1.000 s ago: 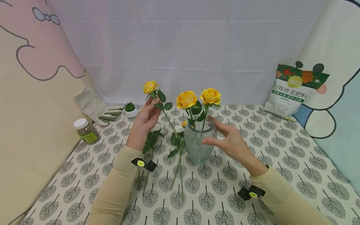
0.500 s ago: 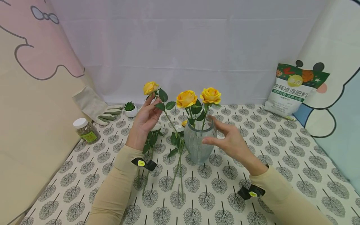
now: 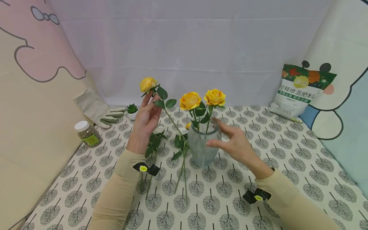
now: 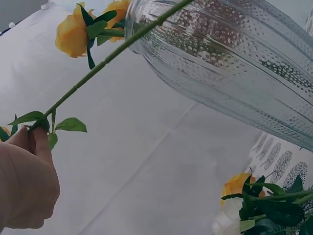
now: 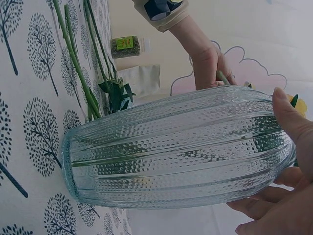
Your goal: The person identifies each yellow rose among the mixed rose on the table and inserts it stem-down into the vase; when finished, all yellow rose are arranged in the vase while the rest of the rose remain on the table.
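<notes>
The left hand pinches a yellow rose just under its bloom; the stem slants down to the right, toward the vase's left side. In the left wrist view that hand has thumb and fingertips closed on the stem by the leaves. A clear ribbed glass vase stands upright with two yellow roses in it. Around the vase's upper right side curls the right hand, thumb in front and fingers behind. The right wrist view shows this hand against the glass near the rim.
White and yellow roses with long stems lie left of the vase. Farther left are a lidded jar, gloves and a small potted succulent. A fertilizer bag stands at the back right.
The left hand and its rose have moved slightly up and to the left. The right hand and the vase have barely moved.
</notes>
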### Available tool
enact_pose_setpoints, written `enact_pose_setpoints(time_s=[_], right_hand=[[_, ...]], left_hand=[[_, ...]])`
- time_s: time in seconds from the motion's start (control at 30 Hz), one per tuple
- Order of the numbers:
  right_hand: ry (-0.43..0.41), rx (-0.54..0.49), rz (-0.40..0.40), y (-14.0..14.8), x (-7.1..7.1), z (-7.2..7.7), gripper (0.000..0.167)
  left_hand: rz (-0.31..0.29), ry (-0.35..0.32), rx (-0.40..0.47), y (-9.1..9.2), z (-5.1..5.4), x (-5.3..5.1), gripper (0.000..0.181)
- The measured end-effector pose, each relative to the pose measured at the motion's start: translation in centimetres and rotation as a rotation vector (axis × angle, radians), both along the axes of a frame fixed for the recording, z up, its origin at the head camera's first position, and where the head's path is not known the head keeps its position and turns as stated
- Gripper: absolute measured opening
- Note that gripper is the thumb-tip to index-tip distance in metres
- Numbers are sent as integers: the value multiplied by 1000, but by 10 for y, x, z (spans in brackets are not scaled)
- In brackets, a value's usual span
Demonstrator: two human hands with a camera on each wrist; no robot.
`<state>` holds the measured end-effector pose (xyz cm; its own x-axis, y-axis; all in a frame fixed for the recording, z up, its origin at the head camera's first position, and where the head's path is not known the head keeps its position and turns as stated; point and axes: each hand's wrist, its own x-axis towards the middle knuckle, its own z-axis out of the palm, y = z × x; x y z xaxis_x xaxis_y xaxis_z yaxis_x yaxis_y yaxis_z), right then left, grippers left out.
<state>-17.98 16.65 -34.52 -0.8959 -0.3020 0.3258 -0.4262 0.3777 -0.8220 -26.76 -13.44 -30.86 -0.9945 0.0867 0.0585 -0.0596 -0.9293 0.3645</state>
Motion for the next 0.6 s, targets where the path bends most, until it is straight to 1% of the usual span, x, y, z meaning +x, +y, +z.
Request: enact_pose_setpoints(time_s=[0.07, 0.2, 0.27, 0.43, 0.6], right_hand=[[-3, -3, 1, 0, 0, 0, 85], [-15, 0, -6, 0, 0, 1, 85], [-22, 0, -9, 0, 1, 1, 85], [-29, 7, -14, 0, 1, 1, 85], [-39, 19, -25, 0, 2, 1, 86]], left_hand=[[16, 13, 35, -1, 3, 4, 25], [14, 58, 135, -6, 10, 11, 25], [10, 84, 166, -8, 13, 14, 29], [13, 130, 200, -12, 20, 18, 37], [16, 170, 200, -15, 25, 21, 31]])
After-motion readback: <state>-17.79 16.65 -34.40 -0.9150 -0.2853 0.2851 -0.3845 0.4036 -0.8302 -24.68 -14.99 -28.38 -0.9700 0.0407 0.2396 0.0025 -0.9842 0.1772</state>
